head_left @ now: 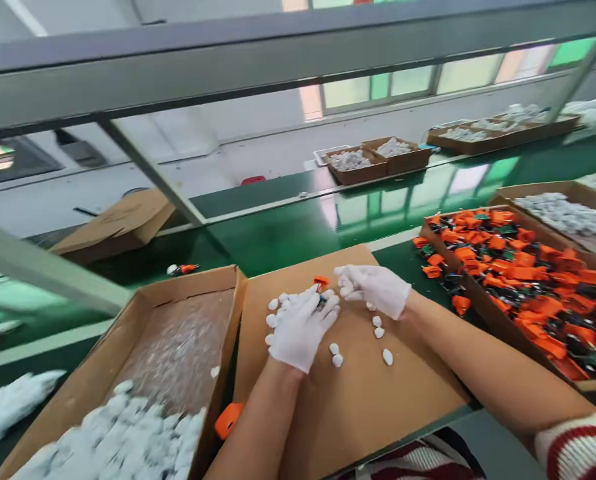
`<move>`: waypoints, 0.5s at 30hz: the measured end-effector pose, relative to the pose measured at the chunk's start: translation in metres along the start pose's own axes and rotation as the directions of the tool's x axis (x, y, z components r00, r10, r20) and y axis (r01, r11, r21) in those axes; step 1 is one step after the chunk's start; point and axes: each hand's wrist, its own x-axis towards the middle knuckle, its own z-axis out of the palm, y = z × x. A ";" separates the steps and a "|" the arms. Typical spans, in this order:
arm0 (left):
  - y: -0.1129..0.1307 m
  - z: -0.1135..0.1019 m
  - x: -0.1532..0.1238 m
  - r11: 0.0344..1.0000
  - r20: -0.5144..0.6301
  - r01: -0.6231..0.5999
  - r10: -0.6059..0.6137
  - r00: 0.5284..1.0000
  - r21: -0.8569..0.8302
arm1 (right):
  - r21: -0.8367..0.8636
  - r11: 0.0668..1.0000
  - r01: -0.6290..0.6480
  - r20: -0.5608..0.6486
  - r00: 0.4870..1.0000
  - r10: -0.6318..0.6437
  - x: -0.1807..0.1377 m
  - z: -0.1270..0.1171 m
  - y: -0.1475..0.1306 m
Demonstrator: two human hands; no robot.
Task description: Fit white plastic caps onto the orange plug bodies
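My left hand (301, 330), in a white glove, is over the cardboard sheet with its fingers closed around a small orange part with dark electronics (321, 281). Only the orange end and a bit of the dark part show past the fingers. Just to the right, my right hand (373, 287), also gloved, has its fingers curled inward; whatever they pinch, if anything, is hard to make out against the white glove. Small white rounded pieces (272, 320) lie by my left hand. More loose white pieces (387, 357) rest below my right hand.
At left stands a cardboard box (188, 293) partly filled with white pieces. A box of orange parts (528, 267) is at right, some spilling over its edge. Trays of white pieces (351, 160) line the far side of the green conveyor (278, 233). A metal beam (298, 60) crosses above.
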 end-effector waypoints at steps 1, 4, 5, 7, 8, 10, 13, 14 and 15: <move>0.000 0.000 0.002 1.000 -0.026 -0.011 0.011 1.000 -0.018 | 0.003 1.000 -0.008 0.016 1.000 0.008 0.001 -0.001 0.000; 0.002 0.004 0.001 0.997 -0.041 -0.032 0.028 0.999 -0.077 | -0.218 0.975 -0.032 0.001 0.999 0.033 0.000 -0.006 -0.001; 0.003 0.007 0.000 0.994 -0.033 -0.033 0.030 0.999 -0.103 | -0.324 0.945 -0.055 -0.016 0.999 0.052 -0.001 -0.008 -0.001; 0.004 0.011 -0.004 0.986 -0.015 -0.035 0.033 0.999 -0.163 | -0.467 0.880 -0.089 -0.053 0.996 0.073 -0.002 -0.010 0.000; 0.004 0.013 -0.006 0.982 -0.007 -0.027 0.026 1.000 -0.187 | -0.489 0.868 -0.090 -0.069 0.996 0.064 -0.002 -0.010 0.000; 0.004 0.014 -0.009 0.982 -0.005 0.002 -0.003 1.000 -0.187 | -0.453 0.890 -0.049 -0.096 0.995 0.006 -0.001 -0.008 0.001; 0.003 0.013 -0.011 0.998 -0.042 0.030 -0.032 0.999 -0.048 | -0.366 0.930 0.019 -0.114 0.991 -0.065 0.000 -0.004 0.001; 0.003 0.012 -0.010 1.000 -0.060 0.023 -0.024 0.998 -0.007 | -0.342 0.939 0.031 -0.098 0.993 -0.069 0.000 -0.003 0.001; 0.003 0.011 -0.010 1.000 -0.070 0.012 -0.011 0.998 0.018 | -0.317 0.948 0.039 -0.075 0.995 -0.066 0.000 -0.002 0.002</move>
